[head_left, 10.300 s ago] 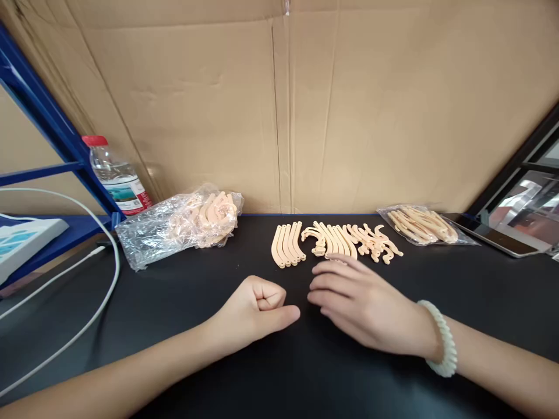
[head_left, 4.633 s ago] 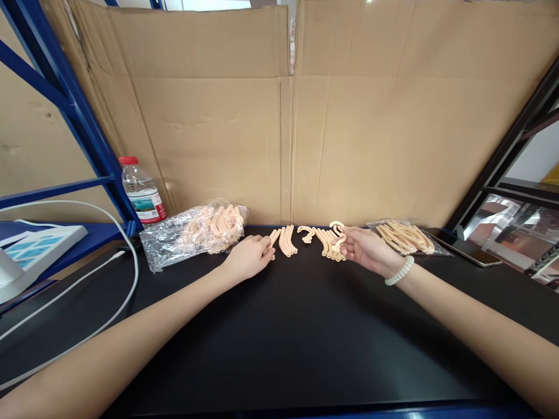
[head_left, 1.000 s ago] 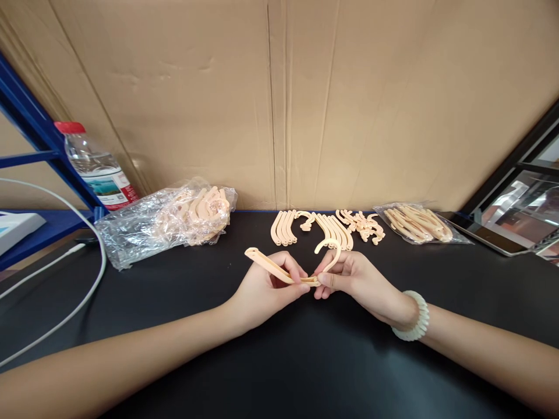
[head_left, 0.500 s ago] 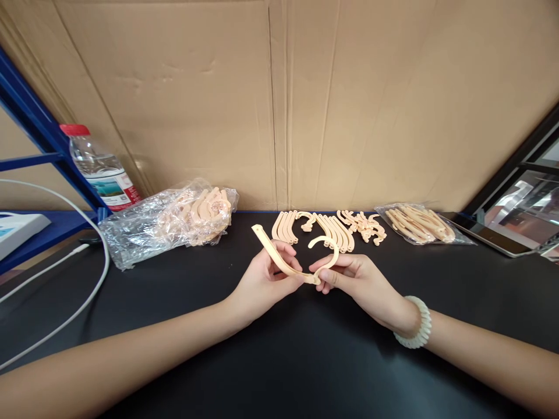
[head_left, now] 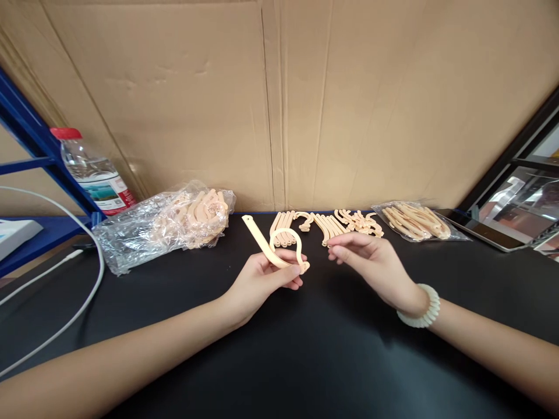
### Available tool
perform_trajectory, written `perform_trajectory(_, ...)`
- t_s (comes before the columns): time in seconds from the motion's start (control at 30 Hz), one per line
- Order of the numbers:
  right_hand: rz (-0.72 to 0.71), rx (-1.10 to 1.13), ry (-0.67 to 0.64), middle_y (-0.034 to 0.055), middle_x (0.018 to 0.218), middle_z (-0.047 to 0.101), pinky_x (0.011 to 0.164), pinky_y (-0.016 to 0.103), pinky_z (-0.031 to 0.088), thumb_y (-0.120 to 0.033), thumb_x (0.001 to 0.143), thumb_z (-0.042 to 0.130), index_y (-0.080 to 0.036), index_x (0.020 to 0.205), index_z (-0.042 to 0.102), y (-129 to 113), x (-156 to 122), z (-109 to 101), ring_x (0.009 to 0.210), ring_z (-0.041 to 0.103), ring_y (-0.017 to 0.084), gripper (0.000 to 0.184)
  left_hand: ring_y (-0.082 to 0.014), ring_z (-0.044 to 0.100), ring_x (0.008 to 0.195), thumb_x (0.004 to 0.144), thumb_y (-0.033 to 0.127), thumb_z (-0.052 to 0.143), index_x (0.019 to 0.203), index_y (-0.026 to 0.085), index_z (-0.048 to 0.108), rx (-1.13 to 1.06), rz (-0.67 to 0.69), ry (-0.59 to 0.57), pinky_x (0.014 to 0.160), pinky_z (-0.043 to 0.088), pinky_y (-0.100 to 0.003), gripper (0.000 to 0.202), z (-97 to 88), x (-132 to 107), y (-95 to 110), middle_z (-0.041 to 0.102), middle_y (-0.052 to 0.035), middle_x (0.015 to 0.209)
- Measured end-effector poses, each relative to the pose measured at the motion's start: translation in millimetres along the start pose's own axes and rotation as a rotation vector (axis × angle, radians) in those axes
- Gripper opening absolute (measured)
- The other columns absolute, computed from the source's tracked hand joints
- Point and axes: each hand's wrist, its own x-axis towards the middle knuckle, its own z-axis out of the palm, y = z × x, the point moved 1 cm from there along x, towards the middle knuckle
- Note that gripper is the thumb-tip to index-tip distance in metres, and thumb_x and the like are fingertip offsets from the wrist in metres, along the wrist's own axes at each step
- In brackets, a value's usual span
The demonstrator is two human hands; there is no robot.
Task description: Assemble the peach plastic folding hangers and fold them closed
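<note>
My left hand (head_left: 262,282) pinches a beige hanger arm (head_left: 258,237) and a curved hanger hook (head_left: 299,249) together where their ends overlap. The arm slants up to the left, and the hook's loop crosses in front of part of it. To the right, my right hand (head_left: 378,262) hovers above the black table with loosely bent fingers apart and nothing visible in them. Its fingertips are nearest to a row of hanger arms (head_left: 325,227). Another row of arms (head_left: 283,221) lies behind the held pieces, and a pile of small hooks (head_left: 360,222) lies behind the right hand.
A clear plastic bag (head_left: 131,238) of beige pieces lies at the left, below a water bottle (head_left: 98,174). Another bag (head_left: 414,221) of pieces and a dark flat device (head_left: 484,231) lie at the right. A white cable (head_left: 102,256) curves along the left; cardboard (head_left: 196,105) stands behind.
My right hand has let go of the hook and moved right and slightly forward. The hook has swung left toward the arm, both staying in my left hand.
</note>
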Motion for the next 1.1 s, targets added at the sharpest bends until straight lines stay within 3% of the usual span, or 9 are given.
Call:
perform_trajectory(0.07, -0.111, -0.174, 0.115, 0.0065, 0.092, 0.071, 0.075, 0.039, 0.054, -0.039, 0.084, 0.069, -0.022, 0.09, 0.072, 1.2, 6.5, -11.1, 0.081, 0.065, 0.022, 0.019, -0.012, 0.062, 0.067, 0.073, 0.029, 0.081, 0.085, 0.015, 0.075, -0.018, 0.002, 0.002, 0.065, 0.053, -0.026, 0.02, -1.1, 0.9, -0.2, 0.072, -0.0067, 0.096)
perform_trajectory(0.13, -0.222, -0.365, 0.15, 0.0067, 0.091, 0.071, 0.076, 0.042, 0.053, -0.036, 0.088, 0.064, -0.023, 0.091, 0.071, 4.2, 12.6, -19.2, 0.082, 0.063, 0.024, 0.016, -0.0113, 0.062, 0.067, 0.073, 0.03, 0.081, 0.084, 0.015, 0.075, -0.002, 0.013, -0.015, 0.064, 0.052, -0.025, 0.019, -1.0, 1.1, -0.2, 0.071, -0.0066, 0.096)
perform_trajectory(0.2, -0.35, -0.58, 0.06, 0.0077, 0.094, 0.07, 0.083, 0.046, 0.051, -0.032, 0.091, 0.06, -0.023, 0.097, 0.069, 9.1, 17.4, -22.1, 0.089, 0.062, 0.026, 0.015, -0.0106, 0.06, 0.066, 0.074, 0.031, 0.08, 0.084, 0.015, 0.075, 0.018, 0.03, -0.03, 0.063, 0.051, -0.024, 0.02, -0.3, 0.7, -0.3, 0.07, -0.0062, 0.095)
perform_trajectory(0.33, -0.504, -0.989, -0.212, 0.0134, 0.126, 0.06, 0.102, 0.054, 0.041, -0.025, 0.094, 0.052, -0.021, 0.121, 0.063, 21.4, 22.2, -18.0, 0.124, 0.048, 0.033, 0.029, -0.0099, 0.057, 0.065, 0.076, 0.033, 0.079, 0.086, 0.016, 0.076, 0.06, 0.054, -0.039, 0.062, 0.048, -0.023, 0.02, 0.1, -0.2, -2.1, 0.068, -0.004, 0.083)
perform_trajectory(0.47, -0.516, -1.159, -0.24, 0.014, 0.135, 0.054, 0.107, 0.055, 0.035, -0.022, 0.096, 0.047, -0.018, 0.129, 0.057, 27.7, 26.1, -13.9, 0.134, 0.038, 0.033, 0.034, -0.0104, 0.055, 0.064, 0.077, 0.034, 0.078, 0.085, 0.017, 0.076, 0.078, 0.065, -0.035, 0.062, 0.046, -0.024, 0.019, -1.1, 1.2, -5.1, 0.067, -0.0031, 0.077)
perform_trajectory(0.7, -0.542, -1.064, -0.134, 0.0106, 0.11, 0.067, 0.09, 0.052, 0.046, -0.014, 0.092, 0.055, -0.02, 0.094, 0.07, 33.1, 36.1, -11.2, 0.111, 0.055, 0.032, 0.016, -0.0102, 0.051, 0.061, 0.08, 0.034, 0.073, 0.082, 0.015, 0.075, 0.107, 0.072, -0.001, 0.059, 0.042, -0.024, 0.019, 0.6, 2.0, -4.0, 0.064, -0.002, 0.07)
perform_trajectory(0.9, -0.582, -0.906, 0.004, 0.0123, 0.114, 0.061, 0.084, 0.044, 0.053, -0.017, 0.096, 0.047, -0.021, 0.094, 0.068, 29.2, 36.5, -12.3, 0.099, 0.062, 0.026, 0.021, -0.0098, 0.051, 0.061, 0.079, 0.035, 0.074, 0.087, 0.012, 0.073, 0.099, 0.075, 0.021, 0.058, 0.041, -0.024, 0.024, 3.7, 0.0, -0.6, 0.06, 0.0003, 0.065)
perform_trajectory(1.0, -0.513, -0.645, 0.131, 0.0105, 0.113, 0.062, 0.074, 0.039, 0.056, -0.024, 0.099, 0.044, -0.022, 0.098, 0.065, 21.5, 32.8, -13.4, 0.079, 0.067, 0.02, 0.02, -0.0093, 0.051, 0.061, 0.078, 0.034, 0.075, 0.088, 0.013, 0.07, 0.078, 0.075, 0.032, 0.058, 0.041, -0.023, 0.024, 3.3, 0.0, -0.7, 0.06, 0.0008, 0.067)
perform_trajectory(1.1, -0.315, -0.232, 0.182, 0.0091, 0.115, 0.063, 0.056, 0.032, 0.056, -0.035, 0.098, 0.049, -0.022, 0.101, 0.062, 13.1, 24.5, -11.5, 0.058, 0.065, 0.013, 0.019, -0.0089, 0.053, 0.061, 0.078, 0.034, 0.076, 0.083, 0.013, 0.066, 0.055, 0.085, 0.033, 0.058, 0.042, -0.023, 0.023, 2.3, 0.5, -2.0, 0.062, 0.0008, 0.07)
